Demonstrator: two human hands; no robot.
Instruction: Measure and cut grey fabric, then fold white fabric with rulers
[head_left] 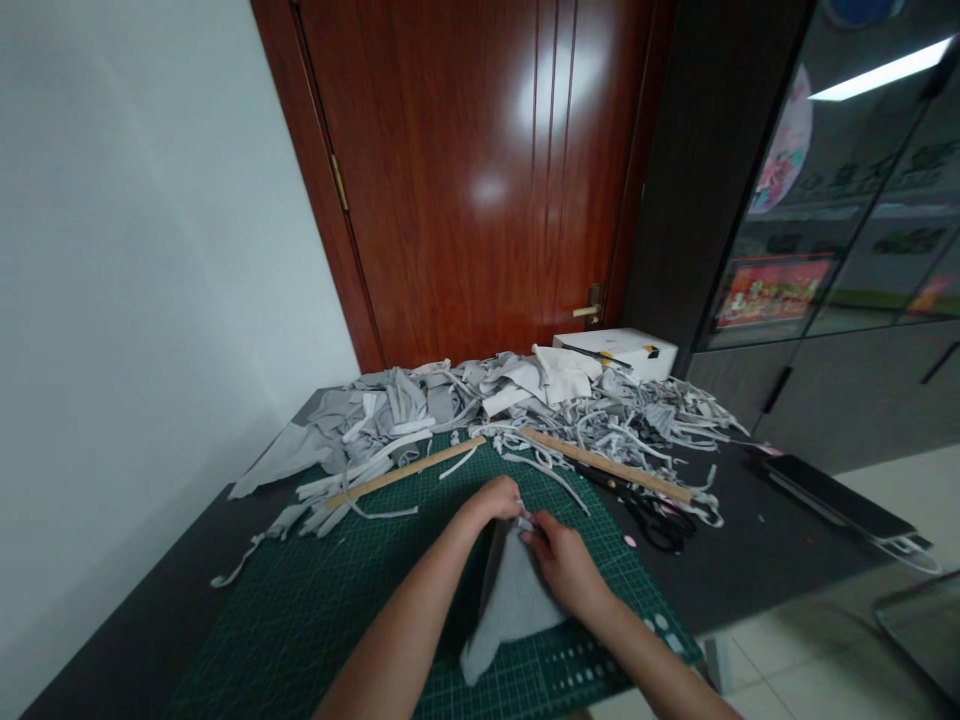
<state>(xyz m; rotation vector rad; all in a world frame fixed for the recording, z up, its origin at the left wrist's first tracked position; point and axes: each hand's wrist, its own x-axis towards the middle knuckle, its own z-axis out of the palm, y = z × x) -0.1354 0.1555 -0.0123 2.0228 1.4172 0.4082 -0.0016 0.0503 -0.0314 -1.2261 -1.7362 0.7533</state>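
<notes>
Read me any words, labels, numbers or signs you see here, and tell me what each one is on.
None can be read.
Green cutting mat: white scale marks and figures along its near edge, too small to read.
Red poster behind the glass cabinet door: print too blurred to read.
White box by the door: dark and yellow marks, no legible text.
Grey fabric piece held by both hands: no print.

A makeshift sewing or craft corner in an ordinary room — a dark desk carries a green cutting mat, black scissors, a wooden ruler and a heap of grey fabric strips. Behind stand a red-brown door and, at right, a glass-fronted cabinet.
</notes>
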